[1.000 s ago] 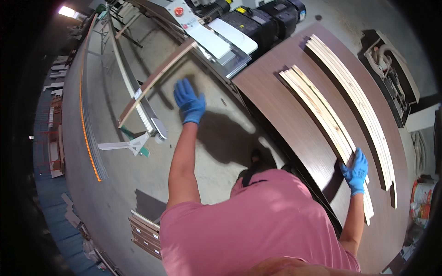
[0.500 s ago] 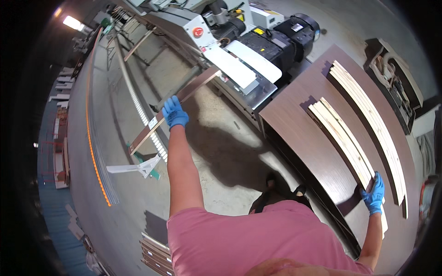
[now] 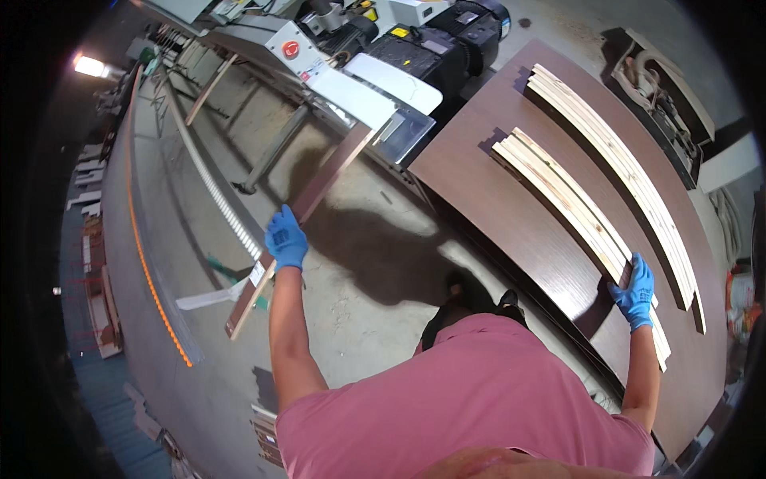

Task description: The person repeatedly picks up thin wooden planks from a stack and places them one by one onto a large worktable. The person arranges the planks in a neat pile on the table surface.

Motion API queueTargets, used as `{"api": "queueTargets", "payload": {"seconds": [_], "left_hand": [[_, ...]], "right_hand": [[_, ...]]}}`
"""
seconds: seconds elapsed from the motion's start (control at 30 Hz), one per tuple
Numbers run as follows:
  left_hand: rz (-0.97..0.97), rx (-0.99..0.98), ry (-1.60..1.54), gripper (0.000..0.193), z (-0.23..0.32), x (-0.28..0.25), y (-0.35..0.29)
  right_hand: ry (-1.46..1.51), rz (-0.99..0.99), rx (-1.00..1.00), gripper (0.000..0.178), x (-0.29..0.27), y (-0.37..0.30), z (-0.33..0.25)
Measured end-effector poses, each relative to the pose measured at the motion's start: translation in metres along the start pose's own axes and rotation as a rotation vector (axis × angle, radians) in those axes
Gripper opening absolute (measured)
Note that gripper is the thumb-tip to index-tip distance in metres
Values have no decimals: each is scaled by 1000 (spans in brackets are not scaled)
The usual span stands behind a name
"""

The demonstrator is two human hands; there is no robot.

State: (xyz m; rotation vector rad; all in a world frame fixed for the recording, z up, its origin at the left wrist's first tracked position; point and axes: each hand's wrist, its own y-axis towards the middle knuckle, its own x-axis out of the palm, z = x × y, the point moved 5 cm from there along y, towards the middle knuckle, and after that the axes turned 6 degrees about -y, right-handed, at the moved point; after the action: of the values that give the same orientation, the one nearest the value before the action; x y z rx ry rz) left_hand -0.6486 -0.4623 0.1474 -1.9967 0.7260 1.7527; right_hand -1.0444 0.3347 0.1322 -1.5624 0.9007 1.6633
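Both my hands wear blue gloves. My left hand [image 3: 286,238] is closed around a long, narrow board [image 3: 339,166] with a brown face and pale wooden edges. The board slants from a white label near its lower end up to the machine, where its far end meets the edge of the white guard [image 3: 351,92]; whether it touches is unclear. On the brown tabletop to my right, my right hand [image 3: 636,292] is closed over a bundle of pale wooden strips [image 3: 558,195], near its closer end. The fingertips' underside is hidden.
Another stack of pale strips [image 3: 614,152] lies farther right on the brown tabletop [image 3: 479,199]. Ahead stands the machine with a red button [image 3: 291,50] and black motors [image 3: 415,60]. A roller track [image 3: 211,180] and an orange-edged strip [image 3: 144,255] run along the left.
The held board has swung steeper, its near end coming toward me and its far end shifting right against the machine. My left hand has drawn back with it. My right hand stays on the strips.
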Motion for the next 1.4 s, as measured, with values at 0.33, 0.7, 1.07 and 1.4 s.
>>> {"api": "queueTargets", "payload": {"seconds": [0.33, 0.7, 1.07, 1.4], "left_hand": [[7, 58, -221, 73, 2, -62, -222], [-283, 935, -440, 57, 350, -183, -248], [-294, 1343, -300, 28, 584, -132, -293], [244, 1357, -544, 120, 591, -156, -254]], "right_hand": [[78, 115, -120, 103, -26, 6, -24], [285, 209, -719, 66, -157, -59, -144], [128, -70, 65, 39, -43, -152, -1], [20, 174, 19, 98, -99, -87, -24]]}}
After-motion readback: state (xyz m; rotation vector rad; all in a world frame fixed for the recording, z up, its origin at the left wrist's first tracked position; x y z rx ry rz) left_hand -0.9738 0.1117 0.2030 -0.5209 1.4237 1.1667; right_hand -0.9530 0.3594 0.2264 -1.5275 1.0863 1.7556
